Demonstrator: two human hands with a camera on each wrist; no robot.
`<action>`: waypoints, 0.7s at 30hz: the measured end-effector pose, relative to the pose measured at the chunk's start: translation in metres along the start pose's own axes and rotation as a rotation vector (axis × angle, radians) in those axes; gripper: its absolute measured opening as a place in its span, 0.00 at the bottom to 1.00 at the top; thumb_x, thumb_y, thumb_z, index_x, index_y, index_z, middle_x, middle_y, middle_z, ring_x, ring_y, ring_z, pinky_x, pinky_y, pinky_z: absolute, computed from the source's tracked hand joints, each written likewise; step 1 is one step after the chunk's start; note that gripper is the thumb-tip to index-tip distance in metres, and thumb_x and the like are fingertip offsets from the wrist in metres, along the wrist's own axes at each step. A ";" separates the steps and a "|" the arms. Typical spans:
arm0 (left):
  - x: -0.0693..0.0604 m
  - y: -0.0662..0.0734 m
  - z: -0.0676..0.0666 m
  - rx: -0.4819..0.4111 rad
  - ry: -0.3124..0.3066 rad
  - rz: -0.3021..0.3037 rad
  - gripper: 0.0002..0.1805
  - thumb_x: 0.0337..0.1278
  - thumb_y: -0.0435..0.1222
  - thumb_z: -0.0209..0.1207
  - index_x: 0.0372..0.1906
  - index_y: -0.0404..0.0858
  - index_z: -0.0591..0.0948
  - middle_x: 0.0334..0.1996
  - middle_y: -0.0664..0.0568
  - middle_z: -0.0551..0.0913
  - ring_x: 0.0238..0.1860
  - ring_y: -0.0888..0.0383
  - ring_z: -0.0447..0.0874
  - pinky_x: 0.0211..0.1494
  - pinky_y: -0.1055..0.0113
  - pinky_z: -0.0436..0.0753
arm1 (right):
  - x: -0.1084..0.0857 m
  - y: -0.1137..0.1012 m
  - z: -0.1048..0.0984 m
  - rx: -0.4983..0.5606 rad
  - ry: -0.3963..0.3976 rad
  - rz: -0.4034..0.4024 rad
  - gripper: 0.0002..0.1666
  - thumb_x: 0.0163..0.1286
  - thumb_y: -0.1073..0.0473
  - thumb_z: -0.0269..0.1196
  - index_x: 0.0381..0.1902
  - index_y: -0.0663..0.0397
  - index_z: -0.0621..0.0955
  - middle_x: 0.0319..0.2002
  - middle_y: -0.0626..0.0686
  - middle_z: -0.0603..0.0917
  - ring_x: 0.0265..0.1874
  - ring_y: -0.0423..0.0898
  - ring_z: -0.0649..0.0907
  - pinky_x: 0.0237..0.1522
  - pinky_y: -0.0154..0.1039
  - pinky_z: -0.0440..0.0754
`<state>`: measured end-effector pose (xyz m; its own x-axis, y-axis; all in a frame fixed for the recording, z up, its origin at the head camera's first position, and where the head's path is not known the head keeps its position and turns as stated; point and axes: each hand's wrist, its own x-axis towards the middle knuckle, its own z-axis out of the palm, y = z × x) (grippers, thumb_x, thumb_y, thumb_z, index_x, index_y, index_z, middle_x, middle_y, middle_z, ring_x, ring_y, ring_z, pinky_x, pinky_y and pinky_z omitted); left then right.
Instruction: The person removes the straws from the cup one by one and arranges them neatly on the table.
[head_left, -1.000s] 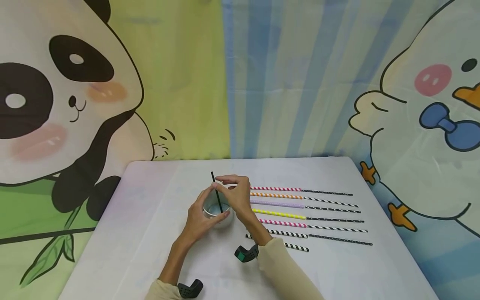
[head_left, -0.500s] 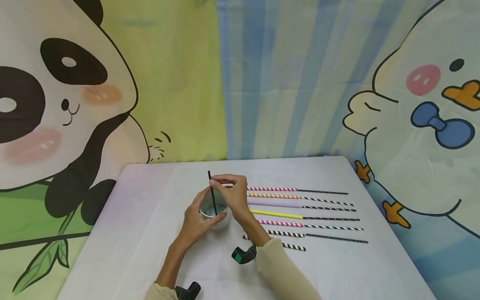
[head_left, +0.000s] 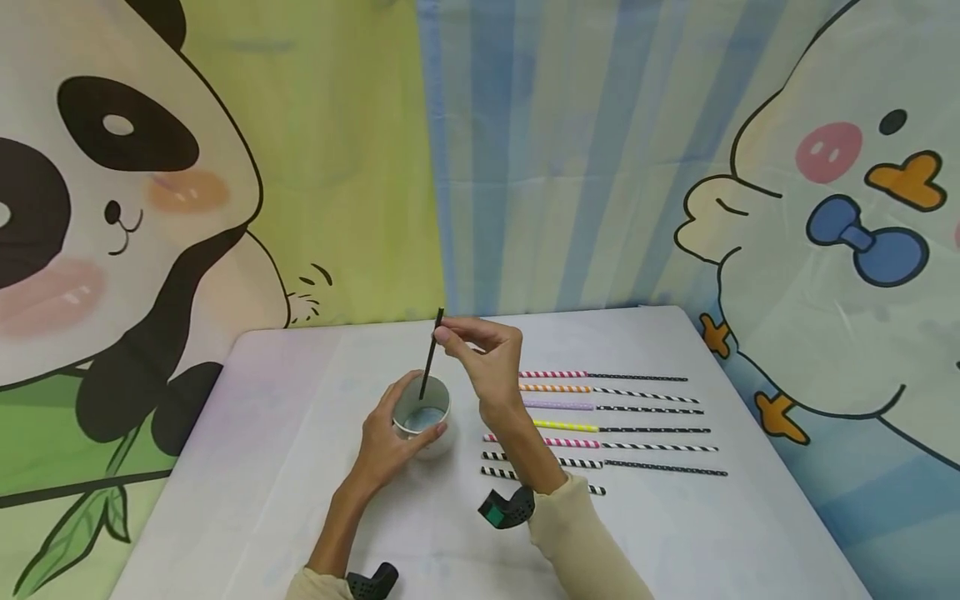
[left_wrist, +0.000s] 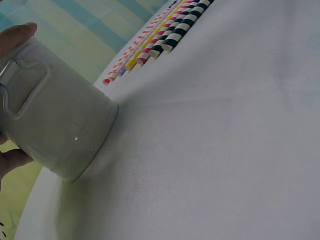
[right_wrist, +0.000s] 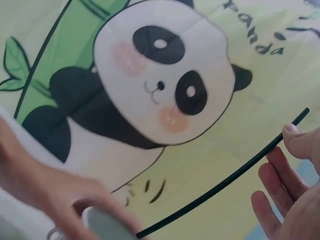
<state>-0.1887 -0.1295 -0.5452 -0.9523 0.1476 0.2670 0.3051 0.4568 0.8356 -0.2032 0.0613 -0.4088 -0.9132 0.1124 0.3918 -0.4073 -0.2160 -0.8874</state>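
My left hand [head_left: 386, 442] grips a pale, translucent mug [head_left: 438, 402], fingers round its far side and thumb near the front. The mug's looped handle shows in the left wrist view, where the mug [left_wrist: 65, 110] looks tilted by the camera angle. Above the mug, my right hand [head_left: 491, 358] pinches a thin black stick [head_left: 430, 358] near its upper end between thumb and fingers. The stick slants, its lower end over or just inside the mug's opening. In the right wrist view the black stick [right_wrist: 220, 186] looks slightly bowed.
Rows of striped and patterned paper straws [head_left: 562, 389] lie to the right, several with a thinner black-and-white straw [head_left: 637, 377] end to end. My right forearm crosses over some of them. The white table [head_left: 300, 417] ends at a cartoon-printed curtain [head_left: 510, 208].
My right hand has risen and moved right, drawing the black stick up from deep in the mug and tipping it the other way. My left hand still holds the mug. The view has shifted slightly.
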 end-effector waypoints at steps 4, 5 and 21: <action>0.001 0.002 -0.002 0.003 0.005 0.014 0.49 0.55 0.52 0.81 0.81 0.61 0.70 0.71 0.54 0.80 0.65 0.48 0.83 0.63 0.42 0.82 | 0.001 -0.024 -0.007 0.057 0.029 -0.041 0.12 0.70 0.72 0.73 0.48 0.78 0.88 0.36 0.44 0.95 0.37 0.41 0.93 0.45 0.50 0.94; 0.001 0.002 -0.002 0.002 0.004 0.017 0.49 0.55 0.52 0.81 0.81 0.61 0.70 0.71 0.54 0.81 0.65 0.48 0.83 0.63 0.41 0.82 | 0.001 -0.028 -0.009 0.069 0.035 -0.048 0.11 0.70 0.74 0.72 0.48 0.77 0.89 0.35 0.43 0.95 0.37 0.42 0.93 0.45 0.51 0.94; 0.000 -0.003 0.002 -0.018 0.017 0.039 0.50 0.55 0.50 0.81 0.82 0.59 0.70 0.71 0.52 0.81 0.65 0.42 0.84 0.63 0.36 0.82 | 0.000 -0.029 -0.048 0.182 0.070 -0.054 0.10 0.74 0.73 0.69 0.47 0.59 0.93 0.35 0.51 0.94 0.36 0.47 0.94 0.38 0.54 0.93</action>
<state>-0.1899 -0.1292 -0.5480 -0.9395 0.1503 0.3077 0.3423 0.4352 0.8327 -0.1905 0.1138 -0.3947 -0.8893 0.1940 0.4141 -0.4573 -0.3791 -0.8045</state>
